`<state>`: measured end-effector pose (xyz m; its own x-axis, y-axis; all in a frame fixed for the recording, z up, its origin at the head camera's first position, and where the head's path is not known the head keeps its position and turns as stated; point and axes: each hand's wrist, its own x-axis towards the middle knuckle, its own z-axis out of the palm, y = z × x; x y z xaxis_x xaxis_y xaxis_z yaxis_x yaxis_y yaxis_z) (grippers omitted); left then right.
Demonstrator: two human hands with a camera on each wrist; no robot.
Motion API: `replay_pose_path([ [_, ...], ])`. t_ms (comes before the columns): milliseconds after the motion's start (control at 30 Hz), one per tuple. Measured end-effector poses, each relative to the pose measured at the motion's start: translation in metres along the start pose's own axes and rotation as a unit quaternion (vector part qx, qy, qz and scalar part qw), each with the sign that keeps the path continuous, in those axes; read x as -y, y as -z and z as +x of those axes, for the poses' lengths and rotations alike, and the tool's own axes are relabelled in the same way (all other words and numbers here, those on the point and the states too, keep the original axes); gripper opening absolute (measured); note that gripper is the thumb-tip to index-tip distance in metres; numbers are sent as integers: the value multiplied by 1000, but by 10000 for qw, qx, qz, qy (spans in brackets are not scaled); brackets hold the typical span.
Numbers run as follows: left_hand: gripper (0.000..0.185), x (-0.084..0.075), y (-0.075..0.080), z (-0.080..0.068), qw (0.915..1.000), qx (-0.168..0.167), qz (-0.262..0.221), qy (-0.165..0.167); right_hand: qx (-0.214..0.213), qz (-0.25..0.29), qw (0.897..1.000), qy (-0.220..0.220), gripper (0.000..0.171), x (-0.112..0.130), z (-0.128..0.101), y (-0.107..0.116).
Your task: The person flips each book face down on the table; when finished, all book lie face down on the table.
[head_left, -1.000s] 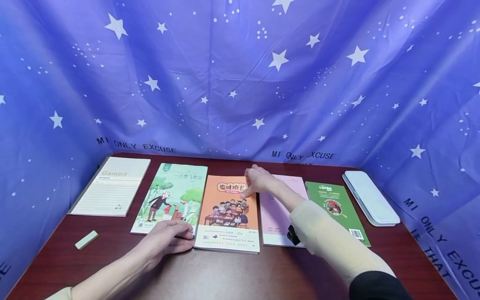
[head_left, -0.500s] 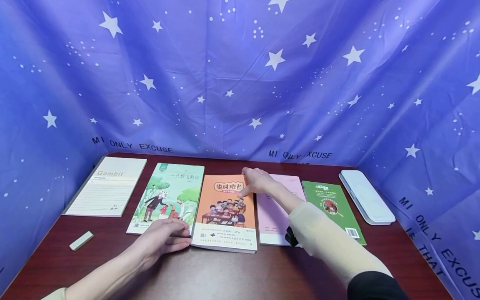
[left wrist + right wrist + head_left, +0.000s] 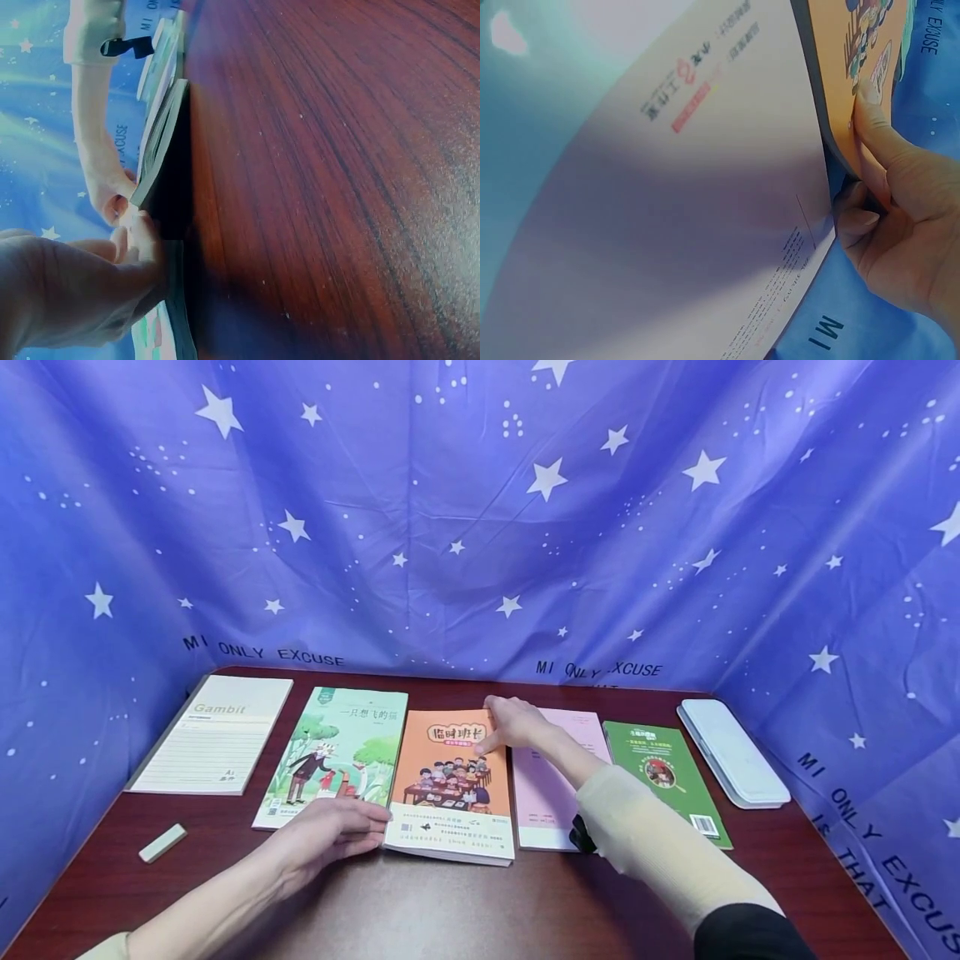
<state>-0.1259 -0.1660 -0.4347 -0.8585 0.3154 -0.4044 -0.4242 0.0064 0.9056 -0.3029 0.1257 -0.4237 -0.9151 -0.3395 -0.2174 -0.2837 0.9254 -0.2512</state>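
An orange book [image 3: 450, 785] lies in the middle of a row of books on the dark wooden table [image 3: 465, 910]. My right hand [image 3: 495, 728] pinches its far right corner. The right wrist view shows the thumb on the orange cover [image 3: 855, 45] and the fingers curled under the edge. My left hand [image 3: 378, 828] holds the near left corner. In the left wrist view the book's [image 3: 161, 150] near edge is raised a little off the table, with the left hand's [image 3: 139, 229] fingertips at that corner.
Left of the orange book lie a green illustrated book [image 3: 337, 752] and a Gambit notepad [image 3: 213, 735]. Right of it are a pink booklet [image 3: 551, 793], a dark green book [image 3: 663, 772] and a white case [image 3: 731, 752]. An eraser [image 3: 162, 842] sits near left. Blue starred cloth walls three sides.
My left fingertips have slid right onto the orange book's near left corner, and that edge now sits slightly raised. The right hand keeps its place at the far corner.
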Motion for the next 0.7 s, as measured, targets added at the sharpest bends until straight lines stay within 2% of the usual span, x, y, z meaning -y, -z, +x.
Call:
replay_pose_path([
  [133,40,1,0,0,9994,168,271,-107,-31,57,10000,-7,86,0,-1,-1],
  [300,45,3,-2,0,9984,94,551,-124,-74,201,9998,-6,91,-2,-3,0],
  [467,45,3,-3,0,9991,-2,365,-191,-88,701,9975,93,90,-7,-4,-4],
  [567,47,3,-2,0,9996,-10,128,-251,-109,1022,9946,173,83,-11,-4,-6],
  [700,47,3,-3,2,9993,-116,-45,-357,-193,1354,9902,273,63,-18,-4,-8],
])
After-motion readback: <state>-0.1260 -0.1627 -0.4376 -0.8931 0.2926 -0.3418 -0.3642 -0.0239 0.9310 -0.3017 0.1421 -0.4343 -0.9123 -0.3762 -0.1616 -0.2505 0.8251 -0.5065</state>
